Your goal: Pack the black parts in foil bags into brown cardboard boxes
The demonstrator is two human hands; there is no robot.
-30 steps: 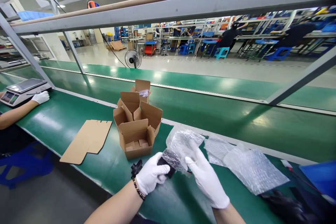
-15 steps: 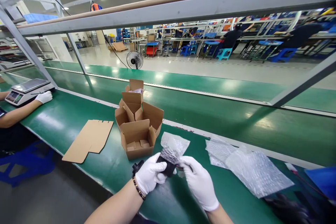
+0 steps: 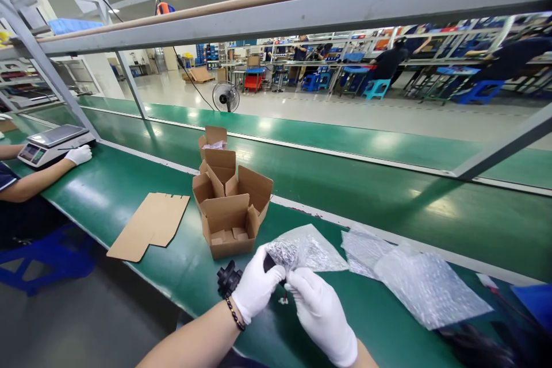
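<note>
Both my hands wear white gloves. My left hand [image 3: 256, 290] is closed around a black part [image 3: 270, 263] that sits partly inside a clear bubble-wrap bag [image 3: 307, 249]. My right hand [image 3: 319, 313] pinches the bag's near edge just below the part. A second small black part [image 3: 227, 279] lies on the green bench by my left wrist. An open empty cardboard box [image 3: 229, 231] stands just beyond my left hand.
More open boxes [image 3: 224, 175] stand behind the first. A flat box blank [image 3: 149, 225] lies to the left. Loose bubble-wrap bags [image 3: 425, 287] lie at right. A co-worker's gloved hand [image 3: 79, 154] rests by a scale [image 3: 54, 142] at far left. Green conveyor belts [image 3: 345, 184] run behind.
The bubble-wrap bag has dropped from upright to lying flat over the bench, and my hands have drawn closer together around the black part. One box on the belt has drifted left.
</note>
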